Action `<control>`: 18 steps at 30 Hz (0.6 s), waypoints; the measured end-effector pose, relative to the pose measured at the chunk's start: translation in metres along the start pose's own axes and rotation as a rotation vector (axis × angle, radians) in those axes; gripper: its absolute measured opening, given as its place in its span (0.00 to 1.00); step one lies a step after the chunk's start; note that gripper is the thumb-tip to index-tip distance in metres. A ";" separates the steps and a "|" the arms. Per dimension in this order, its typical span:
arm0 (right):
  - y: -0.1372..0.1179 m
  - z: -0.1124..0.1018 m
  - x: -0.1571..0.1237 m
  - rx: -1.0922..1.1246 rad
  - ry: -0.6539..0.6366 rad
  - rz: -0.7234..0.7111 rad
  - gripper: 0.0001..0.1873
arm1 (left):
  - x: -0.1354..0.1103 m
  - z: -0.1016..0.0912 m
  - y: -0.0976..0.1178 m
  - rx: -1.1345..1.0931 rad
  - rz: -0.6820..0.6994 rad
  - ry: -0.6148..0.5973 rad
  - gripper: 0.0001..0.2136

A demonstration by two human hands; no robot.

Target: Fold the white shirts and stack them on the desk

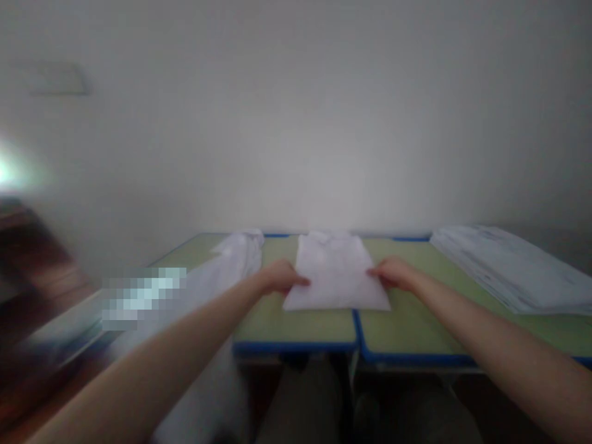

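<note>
A folded white shirt (332,274) lies in front of me, its collar end towards the wall. My left hand (281,277) grips its left edge, thumb on top and the other fingers curled at or under the side. On the opposite edge my right hand (392,273) pinches the cloth in the same way. The fingers under the cloth are hidden. Left of my left hand, a loose white garment (231,259) trails over the table and hangs off its front edge.
Two pale green tables (296,330) with blue edges stand side by side against a wall. A stack of folded white garments (513,265) sits on the right. The far left is blurred. My legs are under the tables.
</note>
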State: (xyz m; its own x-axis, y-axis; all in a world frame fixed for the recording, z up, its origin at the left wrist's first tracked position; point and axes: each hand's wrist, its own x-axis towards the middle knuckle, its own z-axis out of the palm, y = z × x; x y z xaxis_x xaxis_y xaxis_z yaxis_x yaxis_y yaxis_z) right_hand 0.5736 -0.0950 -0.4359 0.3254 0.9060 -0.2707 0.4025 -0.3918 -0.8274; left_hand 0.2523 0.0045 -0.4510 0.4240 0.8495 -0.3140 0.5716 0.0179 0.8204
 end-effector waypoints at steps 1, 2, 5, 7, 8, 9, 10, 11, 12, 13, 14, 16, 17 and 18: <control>0.000 0.003 -0.004 -0.027 0.011 -0.008 0.08 | -0.007 0.002 0.000 0.024 0.012 -0.039 0.14; 0.000 0.006 -0.006 -0.049 0.024 -0.015 0.08 | -0.013 0.005 -0.001 0.054 0.022 -0.068 0.13; 0.003 0.014 -0.011 -0.046 0.046 -0.029 0.06 | -0.028 0.013 -0.003 0.096 0.042 -0.081 0.10; 0.006 0.018 -0.014 0.004 0.032 -0.042 0.04 | -0.036 0.020 -0.006 0.003 0.051 -0.060 0.09; 0.007 0.018 -0.016 0.034 0.020 -0.051 0.04 | -0.039 0.023 -0.008 -0.079 0.055 -0.052 0.08; 0.009 0.018 -0.018 0.061 0.008 -0.060 0.03 | -0.043 0.025 -0.010 -0.168 0.060 -0.051 0.07; 0.011 0.017 -0.022 0.082 -0.003 -0.068 0.03 | -0.046 0.027 -0.012 -0.249 0.063 -0.056 0.07; 0.013 0.015 -0.026 0.094 -0.012 -0.074 0.03 | -0.049 0.028 -0.014 -0.315 0.063 -0.069 0.07; 0.015 0.012 -0.031 0.099 -0.016 -0.077 0.03 | -0.052 0.029 -0.016 -0.364 0.061 -0.090 0.07; 0.018 0.010 -0.036 0.097 -0.023 -0.079 0.03 | -0.055 0.030 -0.018 -0.398 0.059 -0.116 0.08; 0.021 0.007 -0.041 0.095 -0.034 -0.082 0.04 | -0.057 0.030 -0.018 -0.419 0.056 -0.135 0.08; 0.026 0.002 -0.049 0.081 -0.065 -0.088 0.04 | -0.058 0.032 -0.018 -0.430 0.040 -0.131 0.06; 0.028 0.001 -0.052 0.071 -0.079 -0.090 0.03 | -0.057 0.034 -0.017 -0.415 0.030 -0.105 0.06; 0.030 0.000 -0.055 0.067 -0.091 -0.091 0.02 | -0.055 0.036 -0.016 -0.385 0.022 -0.065 0.07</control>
State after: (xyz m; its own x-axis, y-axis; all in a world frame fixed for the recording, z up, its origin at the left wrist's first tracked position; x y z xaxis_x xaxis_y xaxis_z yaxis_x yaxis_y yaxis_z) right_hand 0.5675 -0.1563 -0.4461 0.2103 0.9492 -0.2339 0.3680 -0.2985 -0.8806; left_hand 0.2450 -0.0617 -0.4642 0.4841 0.8166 -0.3142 0.2614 0.2077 0.9426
